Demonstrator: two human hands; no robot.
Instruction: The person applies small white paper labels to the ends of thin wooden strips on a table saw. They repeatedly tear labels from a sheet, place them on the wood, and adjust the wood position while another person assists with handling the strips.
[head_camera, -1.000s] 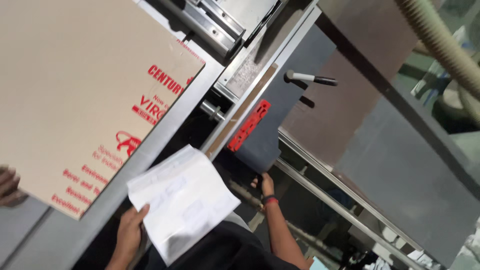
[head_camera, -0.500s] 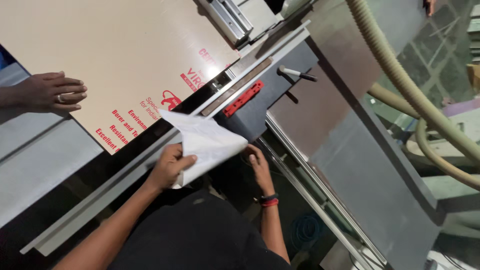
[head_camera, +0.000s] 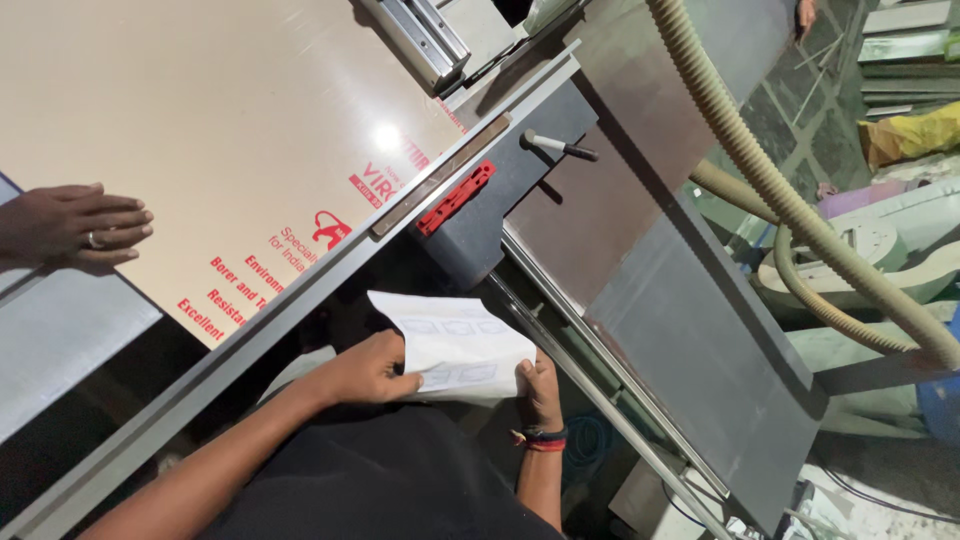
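White paper, lower centre of the frame: a printed white sheet of paper (head_camera: 452, 345) with faint boxed drawings is held between both of the person's hands. The left hand (head_camera: 368, 368) grips its lower left edge, thumb over and fingers curled beneath; the right hand (head_camera: 541, 385), with a red and dark band at the wrist, pinches the lower right corner. Half a second ago the sheet stood folded up and higher against the rail; now it has come down and opened flatter, close to the dark torso, so its printed face is turned up to the camera. Above it runs the long grey metal rail (head_camera: 300, 300) of a panel saw, carrying a red plastic clamp block (head_camera: 455, 197). Beyond the rail, filling the upper left, lies a large beige laminated board with red print (head_camera: 200, 130). Another person's hand (head_camera: 75, 222), a ring on one finger, rests flat on the board's left edge, fingers together. A ribbed beige dust hose (head_camera: 760, 170) sweeps down the right side.
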